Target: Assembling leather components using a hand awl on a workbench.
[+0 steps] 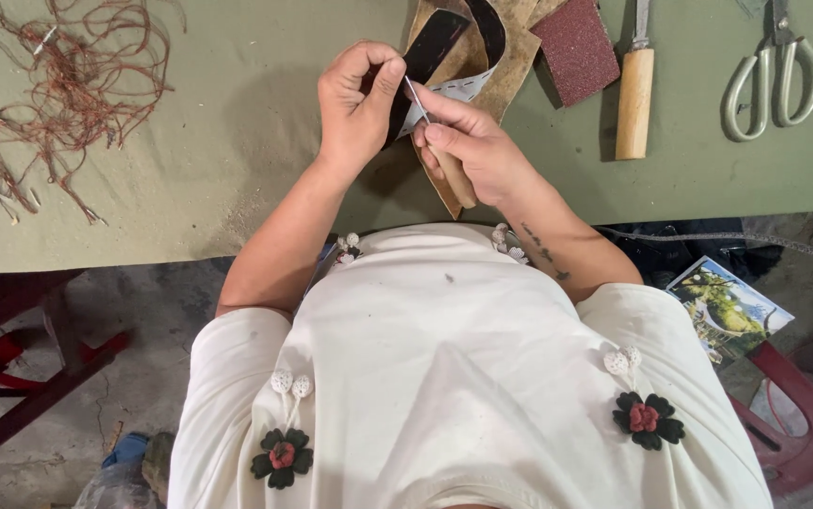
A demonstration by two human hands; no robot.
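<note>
A: What does each grip hold?
B: The left hand pinches a black strap over the leather. The right hand clasps an awl, its tip at the strap.
A: And around them?
B: On the green surface: sanding block, knife, scissors, thread tangle.

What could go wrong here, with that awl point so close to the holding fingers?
1. The awl in the right hand has its thin metal tip right beside the left hand thumb pinching the dark strap; a slip could prick that thumb.
2. The strap is held up off the green table, pinched only at one spot, so it may twist and the hole land off line.
3. The scissors and the wooden-handled tool lie loose nearby; a sweep of the arm could knock them.
</note>
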